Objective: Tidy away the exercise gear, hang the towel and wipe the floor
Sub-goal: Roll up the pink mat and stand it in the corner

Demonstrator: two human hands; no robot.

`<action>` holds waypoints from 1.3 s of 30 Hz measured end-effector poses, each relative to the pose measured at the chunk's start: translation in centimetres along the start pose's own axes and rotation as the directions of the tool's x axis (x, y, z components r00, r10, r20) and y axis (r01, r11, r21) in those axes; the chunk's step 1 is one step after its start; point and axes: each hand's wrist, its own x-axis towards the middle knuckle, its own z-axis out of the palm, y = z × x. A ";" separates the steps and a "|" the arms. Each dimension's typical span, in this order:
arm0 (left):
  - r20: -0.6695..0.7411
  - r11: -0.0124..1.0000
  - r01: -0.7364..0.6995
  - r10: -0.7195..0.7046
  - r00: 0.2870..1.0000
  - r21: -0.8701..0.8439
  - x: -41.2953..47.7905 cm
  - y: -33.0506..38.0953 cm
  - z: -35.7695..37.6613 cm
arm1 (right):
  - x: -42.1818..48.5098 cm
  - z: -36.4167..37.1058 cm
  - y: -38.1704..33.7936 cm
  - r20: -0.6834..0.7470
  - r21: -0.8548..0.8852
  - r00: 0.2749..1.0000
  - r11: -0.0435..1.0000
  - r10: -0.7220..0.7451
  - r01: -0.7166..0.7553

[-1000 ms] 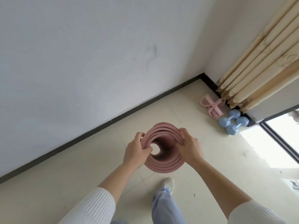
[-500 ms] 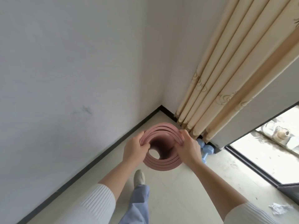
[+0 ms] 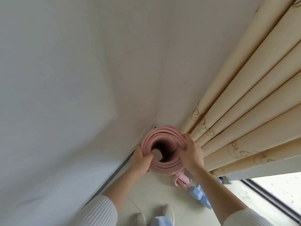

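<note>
Rolled yoga mat point(image 3: 166, 166) now reaches the corner; left hand point(image 3: 140, 160) and right hand point(image 3: 193, 154) grip its rim, stowing underway, next likely standing it down.

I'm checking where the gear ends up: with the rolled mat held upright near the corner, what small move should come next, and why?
Probably lower the rolled mat straight down to stand on end in the corner. The left hand and right hand both grip its top rim, and it is upright between the wall and the curtain, near the blue dumbbells on the floor.
</note>
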 end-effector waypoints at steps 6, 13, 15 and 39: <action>-0.002 1.000 0.023 -0.023 1.000 -0.010 10.1 2.2 2.1 | 10.7 2.1 0.8 0.091 -0.035 0.996 0.999 0.013 -0.009; -0.097 0.992 0.025 -0.013 0.995 0.122 19.1 2.3 4.5 | 19.1 6.5 4.2 0.201 -0.041 0.978 0.998 0.053 -0.045; -0.088 0.994 0.004 0.005 0.996 0.108 20.7 2.1 5.0 | 20.4 7.4 5.1 0.260 -0.014 0.963 0.998 0.066 -0.065; -0.230 0.951 0.140 -0.076 0.970 0.277 8.6 3.9 3.4 | 15.8 4.8 -0.6 0.559 -0.131 0.827 0.980 -0.052 0.151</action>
